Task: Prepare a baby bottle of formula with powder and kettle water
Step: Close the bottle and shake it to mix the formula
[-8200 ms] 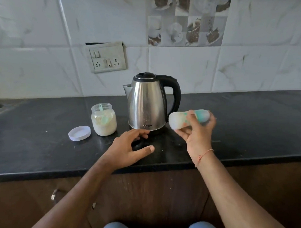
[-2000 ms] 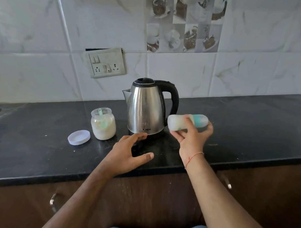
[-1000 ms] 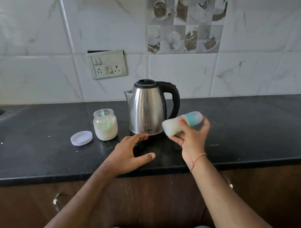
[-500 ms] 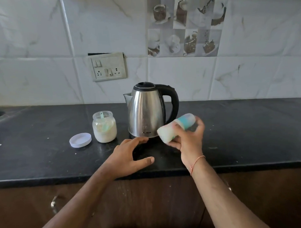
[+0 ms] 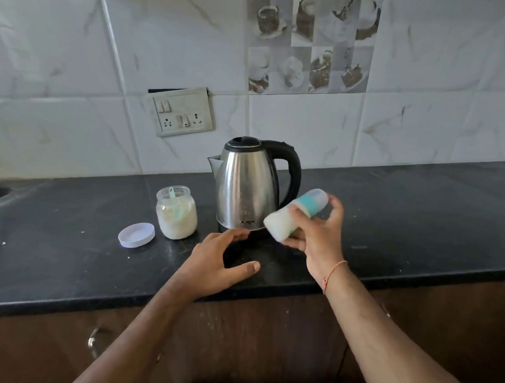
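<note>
Here the right hand (image 5: pixel 318 235) grips the baby bottle (image 5: pixel 295 215) tilted, cap up-right.

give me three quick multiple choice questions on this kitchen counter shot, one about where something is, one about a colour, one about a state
1. Where does the white lid lie?
A. on the jar
B. on the counter, left of the powder jar
C. on the kettle

2. What colour is the band on the baby bottle?
A. teal
B. red
C. yellow

3. How is the bottle held?
A. upright on the counter
B. tilted in the right hand
C. flat in the left hand

Answers: 1 B, the lid sits beside the open powder jar. 2 A, a teal ring shows below the cap. 3 B, the right hand grips it slanted; the left hand rests on the counter, holding nothing.
</note>
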